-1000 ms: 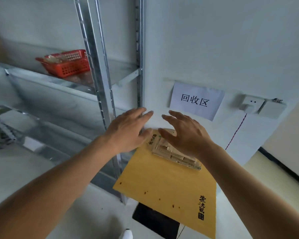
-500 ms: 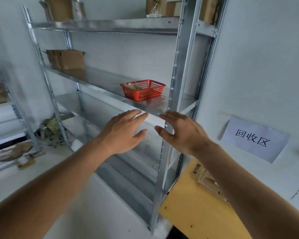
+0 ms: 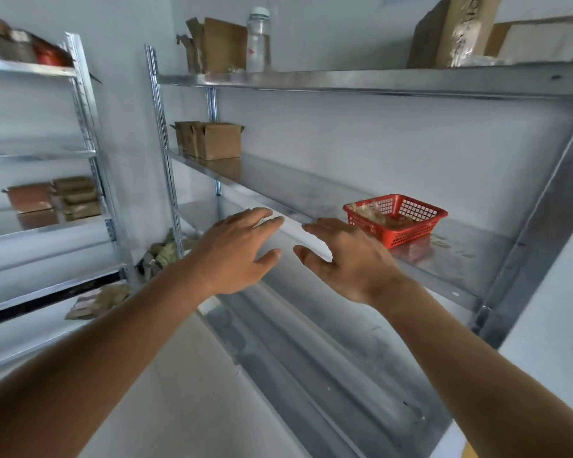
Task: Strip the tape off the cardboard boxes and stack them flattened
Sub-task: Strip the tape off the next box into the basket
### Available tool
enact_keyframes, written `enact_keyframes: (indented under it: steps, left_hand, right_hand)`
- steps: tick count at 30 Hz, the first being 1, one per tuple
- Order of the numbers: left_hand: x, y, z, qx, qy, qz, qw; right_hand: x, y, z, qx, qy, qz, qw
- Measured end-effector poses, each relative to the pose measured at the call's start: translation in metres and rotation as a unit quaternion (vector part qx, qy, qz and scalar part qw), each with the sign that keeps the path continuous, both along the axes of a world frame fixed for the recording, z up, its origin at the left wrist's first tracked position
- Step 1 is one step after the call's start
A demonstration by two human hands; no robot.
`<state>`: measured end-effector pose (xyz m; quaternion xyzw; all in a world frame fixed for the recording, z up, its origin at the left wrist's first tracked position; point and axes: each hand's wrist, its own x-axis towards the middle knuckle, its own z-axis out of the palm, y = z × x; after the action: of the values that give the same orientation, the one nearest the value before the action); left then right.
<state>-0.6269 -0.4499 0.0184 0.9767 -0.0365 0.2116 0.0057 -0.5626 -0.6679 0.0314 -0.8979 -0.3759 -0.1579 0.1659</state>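
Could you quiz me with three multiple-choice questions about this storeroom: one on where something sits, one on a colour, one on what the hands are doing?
1. Where is the clear plastic bottle?
A. On the top shelf
B. On the floor
C. In the basket

2. What colour is the basket?
A. Blue
B. Red
C. Green

3. What are the left hand and right hand doing?
A. Gripping a box
B. Peeling tape
C. Spread open, holding nothing

Answers:
1. A, it stands beside a cardboard box on the top shelf.
2. B, its mesh walls are red.
3. C, the fingers are straight and nothing is in them.
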Motion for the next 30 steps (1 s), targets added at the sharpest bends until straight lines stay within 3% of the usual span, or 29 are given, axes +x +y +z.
enact_keyframes:
  steps: [11,20,30]
  left_hand:
    - [0.155,0.171,-0.004,-0.017,-0.006,0.04,0.999]
    - [0.262,0.315,0.0,-0.024,-0.009,0.088,0.996]
    - [0.39,0.511,-0.007,-0.013,0.006,0.057,0.998]
  right_hand:
    - [0.174,0.17,0.0,-0.016,-0.034,0.039,0.999]
    - [0.315,0.32,0.003,-0.016,0.004,0.086,0.996]
    - [0.422,0.508,-0.011,0.003,0.036,0.043,0.998]
